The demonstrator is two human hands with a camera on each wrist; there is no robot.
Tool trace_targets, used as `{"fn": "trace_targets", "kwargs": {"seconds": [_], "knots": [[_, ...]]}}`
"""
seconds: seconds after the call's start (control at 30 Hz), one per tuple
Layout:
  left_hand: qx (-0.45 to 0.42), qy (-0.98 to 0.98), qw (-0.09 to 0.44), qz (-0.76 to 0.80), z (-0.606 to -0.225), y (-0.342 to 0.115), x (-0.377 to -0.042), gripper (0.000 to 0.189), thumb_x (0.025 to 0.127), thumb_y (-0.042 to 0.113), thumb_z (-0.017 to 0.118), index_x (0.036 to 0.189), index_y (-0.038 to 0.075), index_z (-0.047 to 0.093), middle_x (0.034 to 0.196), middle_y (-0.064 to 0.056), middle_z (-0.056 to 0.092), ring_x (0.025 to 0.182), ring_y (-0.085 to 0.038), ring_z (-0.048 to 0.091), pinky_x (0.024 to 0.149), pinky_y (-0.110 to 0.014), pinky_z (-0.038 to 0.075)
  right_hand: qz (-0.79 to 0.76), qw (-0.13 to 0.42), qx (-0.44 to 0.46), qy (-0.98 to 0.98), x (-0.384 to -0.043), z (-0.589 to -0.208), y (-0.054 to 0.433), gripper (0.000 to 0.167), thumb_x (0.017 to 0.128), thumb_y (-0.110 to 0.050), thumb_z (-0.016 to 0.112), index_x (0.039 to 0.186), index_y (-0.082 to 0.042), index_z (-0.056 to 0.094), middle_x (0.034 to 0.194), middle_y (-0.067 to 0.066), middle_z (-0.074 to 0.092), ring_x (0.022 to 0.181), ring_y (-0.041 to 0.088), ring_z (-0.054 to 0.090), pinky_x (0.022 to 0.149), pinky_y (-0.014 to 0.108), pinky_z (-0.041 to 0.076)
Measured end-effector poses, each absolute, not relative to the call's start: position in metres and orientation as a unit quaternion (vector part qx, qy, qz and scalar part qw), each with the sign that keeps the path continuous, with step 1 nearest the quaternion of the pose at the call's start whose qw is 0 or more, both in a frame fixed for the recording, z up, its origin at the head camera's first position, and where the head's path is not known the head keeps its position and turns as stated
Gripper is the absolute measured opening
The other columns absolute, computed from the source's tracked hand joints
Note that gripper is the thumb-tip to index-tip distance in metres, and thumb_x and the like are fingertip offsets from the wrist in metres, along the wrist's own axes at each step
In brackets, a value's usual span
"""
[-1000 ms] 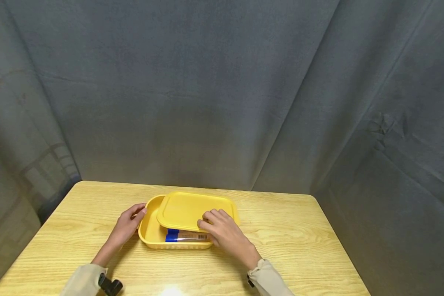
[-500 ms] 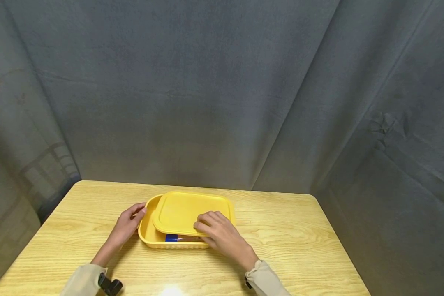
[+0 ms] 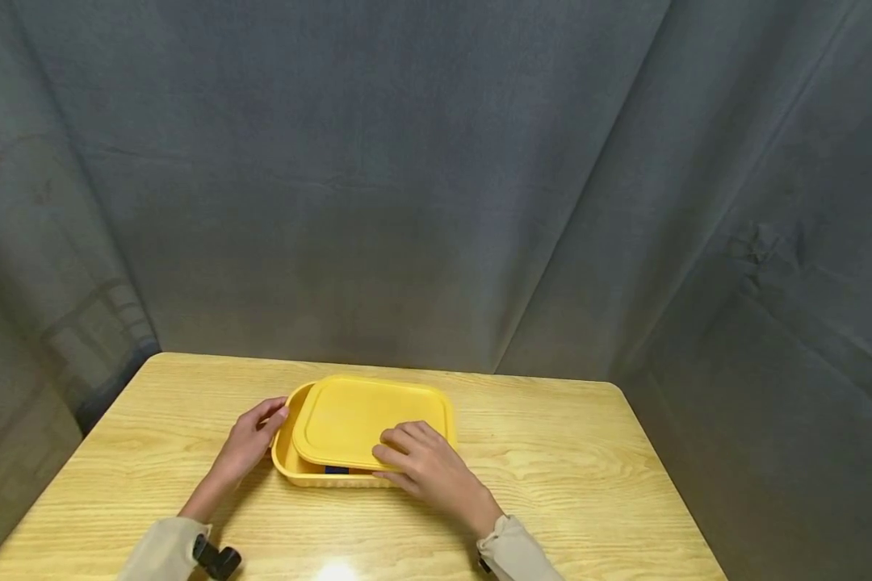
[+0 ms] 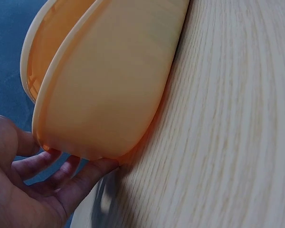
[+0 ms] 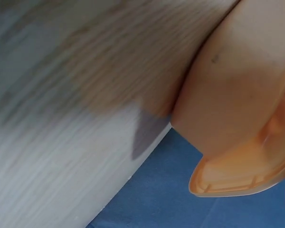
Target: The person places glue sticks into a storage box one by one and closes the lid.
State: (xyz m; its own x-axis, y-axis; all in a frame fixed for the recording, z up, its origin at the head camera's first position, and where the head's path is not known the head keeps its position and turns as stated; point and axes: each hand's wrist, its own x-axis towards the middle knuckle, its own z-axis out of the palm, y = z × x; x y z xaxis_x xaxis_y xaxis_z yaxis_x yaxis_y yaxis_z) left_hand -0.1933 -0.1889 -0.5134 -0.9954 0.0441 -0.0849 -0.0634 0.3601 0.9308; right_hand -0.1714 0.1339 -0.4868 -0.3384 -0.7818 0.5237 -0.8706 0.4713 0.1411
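Note:
A yellow plastic box stands on the table. Its matching lid covers most of the top, shifted right and slightly askew, so the box's left end shows uncovered. My right hand pinches the lid's near edge toward the right, fingers above and thumb below. Fingertips of my left hand touch the outer wall at the left end; the left wrist view shows those fingers spread against it. Inside, only the blue end of a tube peeks out under the lid. In the right wrist view the lid overhangs the box.
The wood-grain table extends on both sides of the box. A grey curtain hangs behind it and along both sides. Black straps with small devices sit on the wrists.
The right hand has slid the lid left and a little nearer over the box, hiding most of the blue-capped tubes that showed before. The left hand has stayed in place.

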Motion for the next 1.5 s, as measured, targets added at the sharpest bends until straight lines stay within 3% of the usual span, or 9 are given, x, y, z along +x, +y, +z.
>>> {"fn": "trace_targets", "kwargs": {"seconds": [0.5,0.83,1.07,1.5], "knots": [[-0.006,0.824,0.048,0.565,-0.513,-0.189,-0.191,0.055,0.114,0.034,0.045,0.154,-0.005,0.045,0.152,-0.031,0.049,0.127,-0.033,0.058,0.072,-0.025,0.057,0.071,0.268,0.527,-0.803,-0.171,-0.500,0.130,0.017,0.110,-0.032,0.055,0.116,-0.019,0.064,0.116,-0.007,0.063,0.105,0.014,0.058,0.099,0.031,0.048],[-0.001,0.826,0.047,0.562,-0.516,-0.191,-0.193,0.056,0.114,0.035,0.044,0.154,-0.005,0.043,0.153,-0.032,0.046,0.135,-0.044,0.052,0.074,-0.023,0.057,0.076,0.280,0.535,-0.793,-0.172,-0.505,0.133,0.025,0.108,-0.031,0.061,0.128,-0.019,0.067,0.123,-0.005,0.067,0.111,0.016,0.060,0.103,0.032,0.048],[0.002,0.826,0.048,0.562,-0.514,-0.191,-0.192,0.057,0.114,0.035,0.044,0.154,-0.005,0.043,0.153,-0.033,0.046,0.134,-0.046,0.053,0.074,-0.024,0.057,0.075,0.266,0.541,-0.795,-0.172,-0.507,0.129,0.025,0.110,-0.031,0.056,0.129,-0.019,0.067,0.124,-0.007,0.066,0.111,0.015,0.059,0.104,0.031,0.047],[0.006,0.829,0.048,0.556,-0.515,-0.192,-0.194,0.056,0.114,0.035,0.043,0.154,-0.004,0.044,0.154,-0.032,0.046,0.137,-0.046,0.051,0.076,-0.022,0.055,0.074,0.260,0.536,-0.800,-0.171,-0.507,0.126,0.028,0.104,-0.031,0.067,0.129,-0.018,0.069,0.126,-0.006,0.067,0.114,0.015,0.060,0.105,0.031,0.046]]}}
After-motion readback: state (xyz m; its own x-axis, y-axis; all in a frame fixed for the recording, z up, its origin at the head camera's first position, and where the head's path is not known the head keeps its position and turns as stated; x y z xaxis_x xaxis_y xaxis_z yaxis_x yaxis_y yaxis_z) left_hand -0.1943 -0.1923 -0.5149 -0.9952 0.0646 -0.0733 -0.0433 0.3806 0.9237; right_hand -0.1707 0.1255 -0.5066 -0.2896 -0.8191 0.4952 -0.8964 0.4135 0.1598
